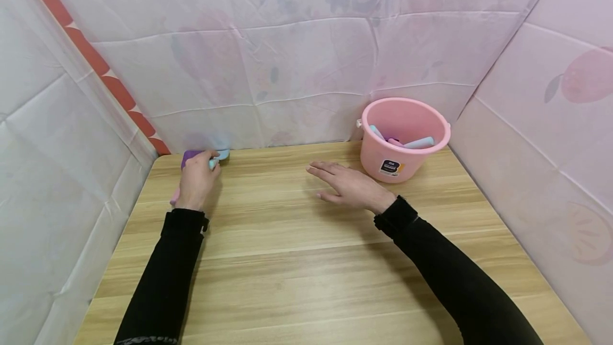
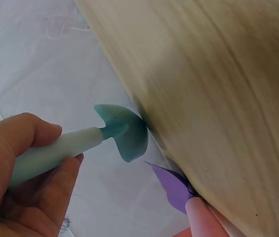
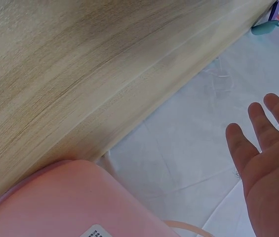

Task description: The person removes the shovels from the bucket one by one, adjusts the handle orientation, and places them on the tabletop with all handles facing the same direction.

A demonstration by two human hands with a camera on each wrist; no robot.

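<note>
My left hand [image 1: 203, 166] grips the pale handle of a teal silicone spatula [image 1: 221, 155] at the table's far left corner, its head touching the table by the back wall. In the left wrist view my left hand [image 2: 50, 150] wraps that handle, with the teal spatula head [image 2: 124, 132] against the wood. A purple-headed spatula [image 2: 175, 190] with a pink handle lies beside it, partly hidden under my left hand in the head view [image 1: 190, 156]. My right hand [image 1: 335, 180] hovers flat, fingers spread, over mid-table, holding nothing; its open palm [image 3: 267, 158] shows in the right wrist view.
A pink bucket [image 1: 378, 150] stands at the back right, holding several pastel utensils [image 1: 419, 143]; its wall [image 3: 75, 202] fills the lower right wrist view. Pale cloth walls [image 1: 287, 68] close in the wooden table [image 1: 297, 260] on three sides.
</note>
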